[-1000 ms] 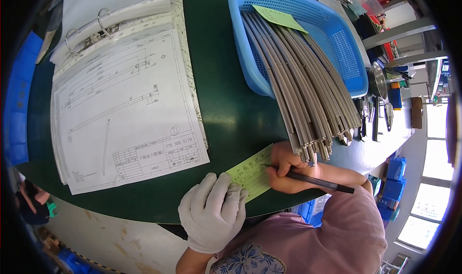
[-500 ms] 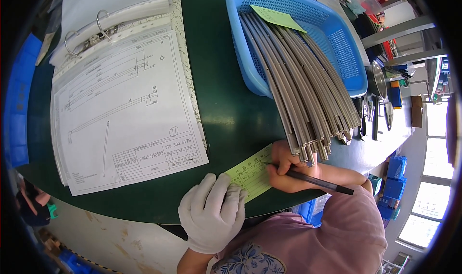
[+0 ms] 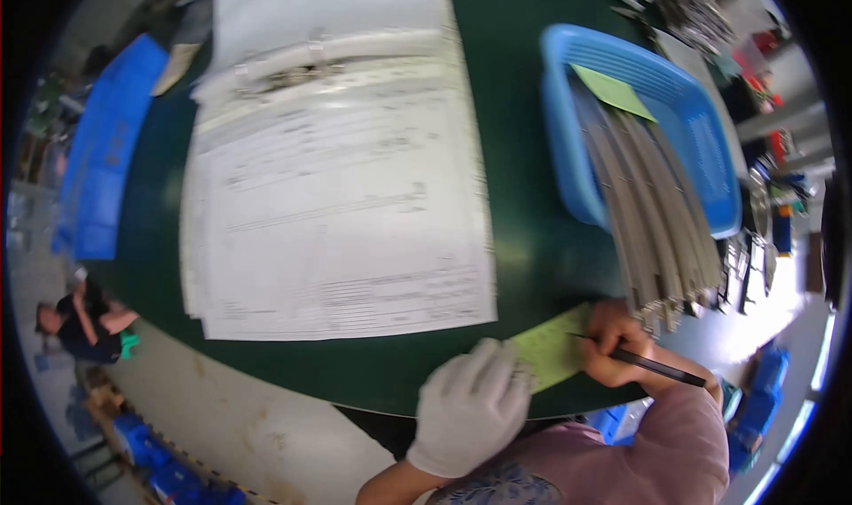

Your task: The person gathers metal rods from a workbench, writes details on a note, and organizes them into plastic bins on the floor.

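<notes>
My right hand (image 3: 615, 345), bare, is closed round a black pen (image 3: 661, 366). Its tip meets a green paper card (image 3: 552, 352) lying on the dark green table near the front edge. My left hand (image 3: 475, 407), in a white glove, lies with extended fingers over the card's left end; its thumb is blurred. Just beyond my right hand, long metal rods (image 3: 652, 212) stick out over the near rim of a blue plastic basket (image 3: 571, 163). Another green card (image 3: 614, 92) rests on the rods inside the basket.
An open ring binder with drawing sheets (image 3: 346, 239) covers the table's left middle. A blue bin (image 3: 111, 159) is at far left. Tools (image 3: 735, 270) lie right of the basket. On the left, another person (image 3: 84, 319) is some way off.
The view has swung left, so the binder, basket and hands appear further right, and the picture is blurred. Both hands keep their places at the card, the pen still in my right.
</notes>
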The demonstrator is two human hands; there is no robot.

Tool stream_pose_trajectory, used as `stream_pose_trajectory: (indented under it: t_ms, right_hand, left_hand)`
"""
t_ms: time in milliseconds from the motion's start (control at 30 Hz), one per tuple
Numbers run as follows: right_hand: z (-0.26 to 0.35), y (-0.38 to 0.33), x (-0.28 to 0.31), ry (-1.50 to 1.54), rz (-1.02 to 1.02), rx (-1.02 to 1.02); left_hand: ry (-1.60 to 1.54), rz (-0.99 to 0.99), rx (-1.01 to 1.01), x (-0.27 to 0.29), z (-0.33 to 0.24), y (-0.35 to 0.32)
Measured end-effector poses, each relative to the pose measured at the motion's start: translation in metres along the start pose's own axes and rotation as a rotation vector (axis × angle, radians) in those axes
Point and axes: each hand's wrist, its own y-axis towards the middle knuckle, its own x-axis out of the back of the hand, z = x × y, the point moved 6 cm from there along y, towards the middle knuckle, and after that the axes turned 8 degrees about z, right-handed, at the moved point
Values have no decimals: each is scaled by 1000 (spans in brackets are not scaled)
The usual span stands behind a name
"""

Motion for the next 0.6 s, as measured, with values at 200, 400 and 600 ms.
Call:
stream_pose_trajectory:
  t_ms: [200, 400, 600]
  right_hand:
    - [-6, -10, 4, -125, -19, -133]
    - [-10, -19, 10, -93, -76, -218]
    - [9, -12, 17, -291, -40, -189]
  left_hand:
    - [-55, -32, -84, 0, 2, 1]
    - [-96, 33, -108, 21, 1, 12]
    - [-185, -38, -156, 25, 5, 14]
